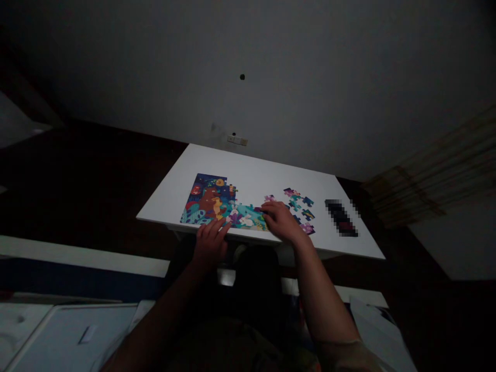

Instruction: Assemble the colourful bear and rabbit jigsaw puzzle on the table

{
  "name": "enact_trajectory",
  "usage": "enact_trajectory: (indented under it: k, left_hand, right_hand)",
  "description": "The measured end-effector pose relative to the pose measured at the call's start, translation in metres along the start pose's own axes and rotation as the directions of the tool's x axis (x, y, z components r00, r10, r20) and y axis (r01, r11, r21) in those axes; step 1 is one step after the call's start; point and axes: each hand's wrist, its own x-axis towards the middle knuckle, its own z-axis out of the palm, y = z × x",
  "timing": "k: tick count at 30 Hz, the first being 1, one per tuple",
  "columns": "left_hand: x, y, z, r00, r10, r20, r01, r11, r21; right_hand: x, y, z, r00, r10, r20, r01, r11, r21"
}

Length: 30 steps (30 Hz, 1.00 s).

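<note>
A partly joined jigsaw puzzle (209,199) with a bear, rabbits and plants lies at the front left of the white table. My left hand (211,240) rests at the table's front edge, its outstretched fingers touching the puzzle's lower border. At the puzzle's right end, the thumb and fingers of my right hand (282,221) close on a small purple puzzle piece (258,209). Whether that piece is seated in the puzzle I cannot tell. Several loose pieces lie just beyond and right of this hand, among them a dark blue one (308,201) and a pink one (308,228).
On the right of the white table (251,173) lies a dark, pixelated object (341,218). A wall with a socket (237,140) rises behind the table. My legs are under its front edge, and a patterned curtain (411,191) hangs at the right.
</note>
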Motion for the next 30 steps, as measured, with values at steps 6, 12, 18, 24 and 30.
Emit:
enact_trajectory:
  k: [6, 12, 18, 24, 30]
  left_hand:
    - [0.002, 0.001, -0.008, 1.0, 0.01, -0.004, -0.01, 0.999, -0.05]
    - [0.005, 0.005, -0.01, 0.997, -0.015, -0.08, 0.008, 0.996, -0.094]
    - [0.005, 0.09, -0.042, 0.997, 0.027, -0.073, -0.056, 0.903, -0.425]
    - [0.027, 0.213, -0.067, 0.743, 0.558, 0.37, 0.445, 0.0, -0.895]
    - [0.078, 0.218, -0.051, 0.593, 0.267, 0.759, 0.715, -0.609, -0.345]
  right_hand:
    - [-0.027, -0.03, 0.037, 0.992, -0.072, -0.103, 0.062, 0.993, -0.097]
    - [-0.042, -0.056, 0.066, 0.954, -0.081, -0.289, 0.059, 0.995, -0.083]
    - [-0.009, -0.086, 0.066, 0.931, -0.155, -0.329, 0.103, 0.98, -0.172]
    - [0.032, -0.132, 0.08, 0.922, -0.342, -0.183, 0.3, 0.928, -0.221]
    - [0.027, -0.136, 0.096, 0.916, -0.389, -0.103, 0.362, 0.908, -0.209]
